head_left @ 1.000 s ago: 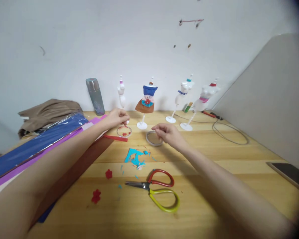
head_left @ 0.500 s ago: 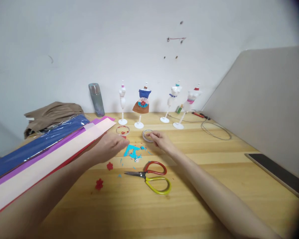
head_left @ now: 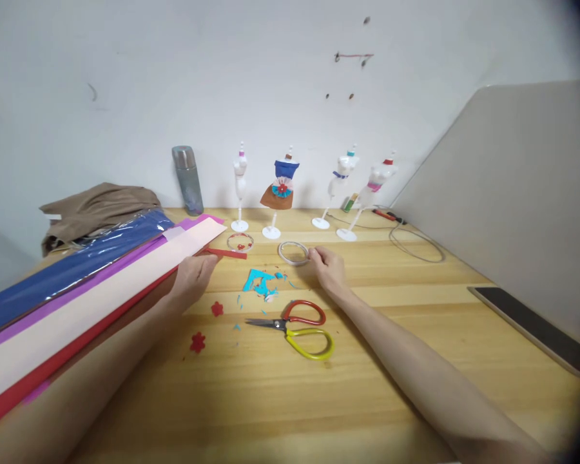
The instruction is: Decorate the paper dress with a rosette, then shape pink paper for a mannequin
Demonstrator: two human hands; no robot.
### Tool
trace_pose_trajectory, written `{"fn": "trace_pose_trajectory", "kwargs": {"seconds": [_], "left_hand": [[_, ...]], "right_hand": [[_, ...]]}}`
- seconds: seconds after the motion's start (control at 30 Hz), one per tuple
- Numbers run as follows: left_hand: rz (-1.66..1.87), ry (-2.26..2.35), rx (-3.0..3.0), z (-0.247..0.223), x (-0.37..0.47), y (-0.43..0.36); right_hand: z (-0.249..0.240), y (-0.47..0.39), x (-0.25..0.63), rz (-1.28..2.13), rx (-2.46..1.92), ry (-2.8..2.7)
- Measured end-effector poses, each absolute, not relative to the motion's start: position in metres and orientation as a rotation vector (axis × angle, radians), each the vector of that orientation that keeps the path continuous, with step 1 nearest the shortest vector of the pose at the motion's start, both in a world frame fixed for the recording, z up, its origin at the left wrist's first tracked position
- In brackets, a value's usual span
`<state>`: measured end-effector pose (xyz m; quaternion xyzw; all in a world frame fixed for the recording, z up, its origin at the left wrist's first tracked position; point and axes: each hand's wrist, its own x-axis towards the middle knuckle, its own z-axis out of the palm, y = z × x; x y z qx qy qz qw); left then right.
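My left hand [head_left: 196,277] is closed beside the edge of the paper stack, and a narrow red strip [head_left: 228,253] sticks out from its fingertips to the right. My right hand [head_left: 326,267] is pinched at the right rim of a thin white ring, which looks like a roll of tape [head_left: 294,260]. Turquoise scraps [head_left: 260,283] lie between the hands. Nearer to me are scissors [head_left: 276,324] with one red and one yellow handle, and two red flower cut-outs [head_left: 198,343]. A second clear ring [head_left: 240,250] with red bits lies beyond the strip.
Several small white dress forms stand at the back, one in a blue and brown outfit [head_left: 284,170]. Coloured sheets [head_left: 125,290] slant across the left, near brown cloth [head_left: 101,209] and a flask [head_left: 187,182]. At right are a cable [head_left: 418,259] and a phone [head_left: 536,328].
My left hand has drawn back leftward to the sheets, and more of the red strip now shows. My right hand has shifted slightly right, from over the tape roll to its rim.
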<state>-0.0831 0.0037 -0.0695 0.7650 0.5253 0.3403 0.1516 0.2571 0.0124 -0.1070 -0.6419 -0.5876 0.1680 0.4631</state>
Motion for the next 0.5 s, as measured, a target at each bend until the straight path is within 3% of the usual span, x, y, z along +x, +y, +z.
{"fn": "trace_pose_trajectory", "kwargs": {"seconds": [0.27,0.5], "left_hand": [[1.030,1.481,2.027,-0.064,-0.082,-0.003],[1.116,1.616,1.979,-0.088,-0.101,0.013]], "right_hand": [[-0.118,0.014,0.266,0.323,-1.644,-1.401],[-0.121,0.015,0.267,0.337,-1.672,-1.376]]}}
